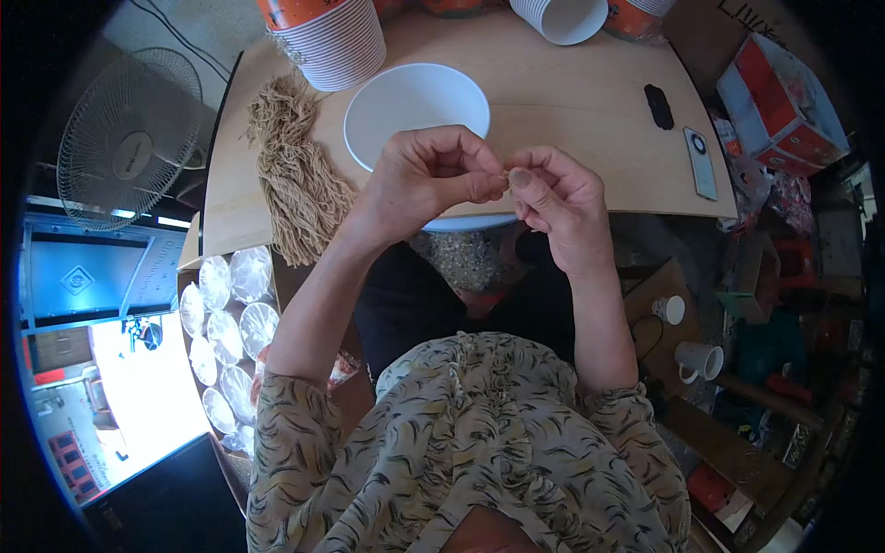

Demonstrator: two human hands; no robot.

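My left hand (pixel 415 180) and my right hand (pixel 567 198) meet over the near edge of the table, thumbs and fingertips pinched together. Whatever lies between the fingertips is too small to make out. Just beyond my left hand is a round white bowl (pixel 415 97), its near side partly covered by that hand. A second white rim (pixel 470 223) shows below my hands at the table edge. To the left, a bundle of tan strings (pixel 300 175) lies on the table and hangs over its edge.
Stacked paper cups (pixel 336 46) stand at the far left, with more cups (pixel 562 18) lying at the back. A phone (pixel 701 164) and a black object (pixel 658 107) lie at right. Wrapped cups (pixel 224 332) fill a box at lower left. A fan (pixel 132 152) stands left; a mug (pixel 702 360) sits lower right.
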